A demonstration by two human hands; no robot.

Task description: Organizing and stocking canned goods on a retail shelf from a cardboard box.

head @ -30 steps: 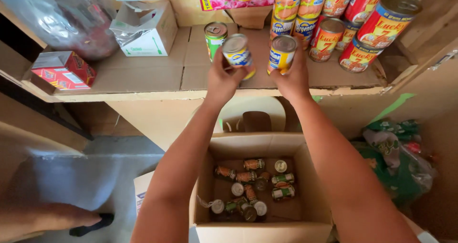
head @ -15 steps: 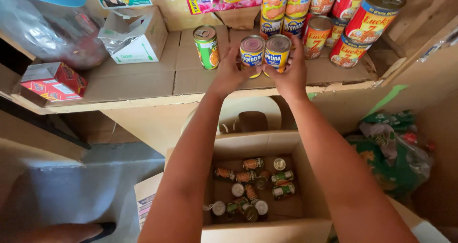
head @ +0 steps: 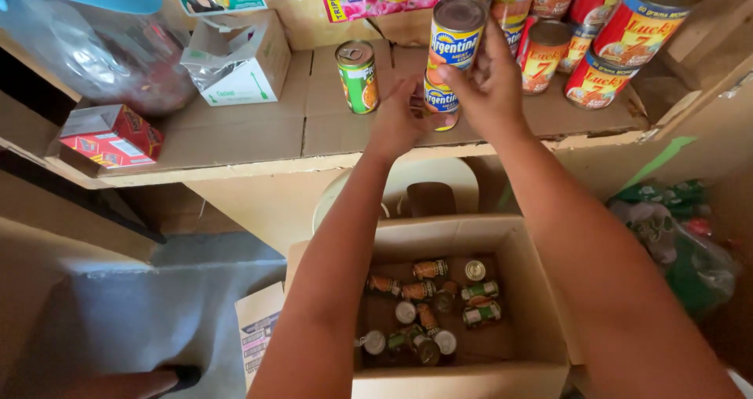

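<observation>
Right hand: the right hand (head: 490,85) is curled round the upper can (head: 456,32), thumb on the near side and fingers behind it, holding it upper centre of the frame, just above the lower can.
Left hand: the left hand (head: 400,121) reaches up to the lower can (head: 441,101), fingers closed against its left side; that can appears to stand on the shelf (head: 235,132), though its base is partly hidden.
Upper can: a blue and yellow metal cylinder, rigid and probably fairly heavy for its size if full; the printed wrap looks smooth and likely a little slippery.
Grip spot: the side wall at mid-height seems the surest hold, since the rims at top and bottom are narrow.
Stacking: the two cans look nearly in line, one over the other; whether they touch cannot be told.
Neighbours: a green can (head: 358,76) stands apart to the left; red cans (head: 596,77), stacked, crowd the upper right, close to the right hand's knuckles.
Open room: bare cardboard shelf lies left of the green can, up to the white carton (head: 239,66) and the red box (head: 110,136) at far left.
Shelf edge: the front lip runs just below the left wrist, so the lower can sits near it.
Below: an open cardboard box (head: 541,305), lower centre, holds small cans (head: 427,301) lying loose, well beneath both arms.
</observation>
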